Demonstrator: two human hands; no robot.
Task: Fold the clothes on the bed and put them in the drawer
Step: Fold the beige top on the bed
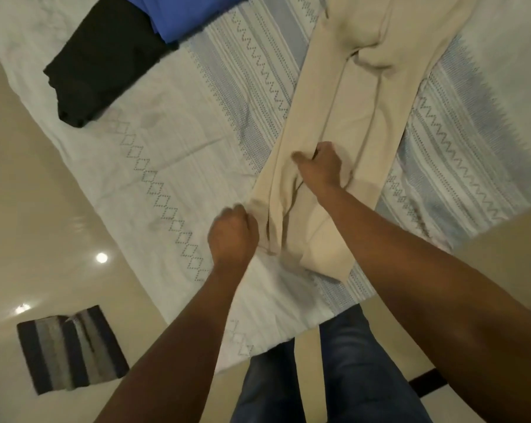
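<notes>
A pair of beige trousers point(359, 96) lies lengthwise on the bed, legs pointing toward me. My right hand point(320, 166) grips a bunch of the leg fabric partway up. My left hand point(232, 235) is curled into a fist at the left edge of the leg hem, pinching the cloth there. The hem end point(322, 257) is folded and rumpled between my arms. A folded black garment point(105, 59) and a folded blue garment point(181, 13) lie at the far left of the bed.
The bed carries a white and blue patterned sheet point(172, 154); its near edge runs diagonally in front of my jeans point(334, 377). A glossy cream floor lies to the left, with a striped grey mat point(68, 349) on it.
</notes>
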